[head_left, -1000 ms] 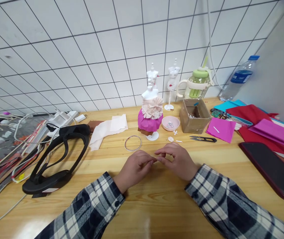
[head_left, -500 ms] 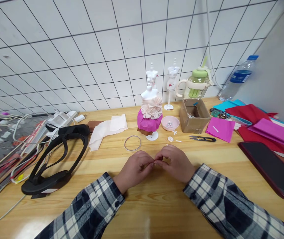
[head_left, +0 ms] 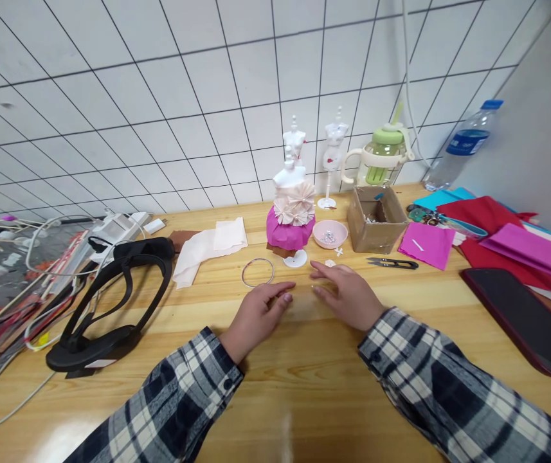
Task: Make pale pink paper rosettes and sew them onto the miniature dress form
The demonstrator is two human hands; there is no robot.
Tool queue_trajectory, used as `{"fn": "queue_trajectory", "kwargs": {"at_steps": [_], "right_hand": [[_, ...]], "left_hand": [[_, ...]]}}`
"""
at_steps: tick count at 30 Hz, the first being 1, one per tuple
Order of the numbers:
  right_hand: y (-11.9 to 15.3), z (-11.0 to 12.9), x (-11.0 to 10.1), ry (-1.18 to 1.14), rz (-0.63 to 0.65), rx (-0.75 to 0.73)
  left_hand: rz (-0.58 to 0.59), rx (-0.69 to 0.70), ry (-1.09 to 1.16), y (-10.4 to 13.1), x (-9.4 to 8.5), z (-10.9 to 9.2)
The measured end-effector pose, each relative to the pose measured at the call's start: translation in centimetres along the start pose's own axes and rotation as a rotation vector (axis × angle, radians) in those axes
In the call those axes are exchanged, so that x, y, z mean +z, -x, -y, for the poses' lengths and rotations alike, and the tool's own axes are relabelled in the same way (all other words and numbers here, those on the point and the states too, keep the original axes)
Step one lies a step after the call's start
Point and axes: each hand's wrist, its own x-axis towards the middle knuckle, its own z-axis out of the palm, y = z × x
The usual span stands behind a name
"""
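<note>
Just below a metal hoop, my left hand rests over the wooden table, thumb and forefinger parted and nothing visible between them. My right hand faces it across a small gap, fingers apart and holding nothing. Beyond the hands stands a small mannequin with pale pleated flowers and a magenta skirt. A pink bowl of small beads is to its right. A pale flower piece lies partly hidden behind my right fingers.
Small snips, a cardboard box, magenta cloth and a phone are at the right. On the left lie pale fabric, a black headset-like frame and tangled cables. White mannequins, a green-lidded jug and a bottle stand behind.
My hands, earlier touching at the fingertips, have moved apart. The fingers of both have opened, and my right hand has shifted a little right and towards the flower piece.
</note>
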Motion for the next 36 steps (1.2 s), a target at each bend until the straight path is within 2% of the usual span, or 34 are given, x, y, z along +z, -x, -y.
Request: {"fn": "queue_trajectory", "kwargs": {"at_steps": [3, 10, 12, 16, 19, 25, 30, 36], "right_hand": [[0.0, 0.0, 0.7, 0.121, 0.033, 0.000], [-0.6, 0.7, 1.7, 0.229, 0.039, 0.078], [-0.5, 0.9, 1.5, 0.202, 0.030, 0.085], [0.4, 2.0, 1.1, -0.033, -0.079, 0.023], [1.3, 3.3, 1.4, -0.171, -0.187, -0.066], [2.0, 4.6, 1.9, -0.155, -0.382, -0.189], [1.9, 4.6, 1.7, -0.126, -0.396, -0.282], [1.8, 4.8, 1.3, -0.125, -0.347, -0.348]], "left_hand": [[0.015, 0.010, 0.003, 0.0, 0.0, -0.2], [0.045, 0.006, 0.071, -0.2, 0.0, -0.7], [0.041, -0.072, 0.171, -0.1, 0.1, -1.3], [0.103, -0.411, 0.616, 0.4, 0.6, -2.3], [0.161, -0.514, 0.876, 0.7, 1.0, -2.3], [0.173, -0.484, 1.057, 0.5, 0.9, -1.7], [0.183, -0.514, 1.169, 0.5, 0.8, -1.3], [0.141, -0.560, 1.204, 0.4, 0.9, -1.2]]}}
